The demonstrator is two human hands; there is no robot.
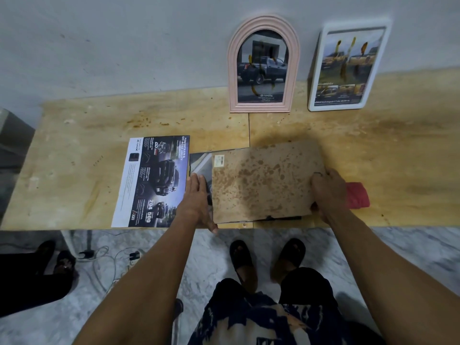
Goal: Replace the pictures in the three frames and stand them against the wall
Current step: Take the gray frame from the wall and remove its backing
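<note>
- Your right hand (pixel 328 192) grips the stained backing board's (pixel 263 180) right edge (near table edge).
- Your left hand (pixel 196 200) lies flat, fingers straight, on the picture (pixel 200 161) at the board's left.

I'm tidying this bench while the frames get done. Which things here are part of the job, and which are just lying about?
Part of the job:
pink arched frame
white frame
stained backing board, held by left hand and right hand
picture under the board
truck brochure page

Lying about:
red cloth
cables on the floor
</note>
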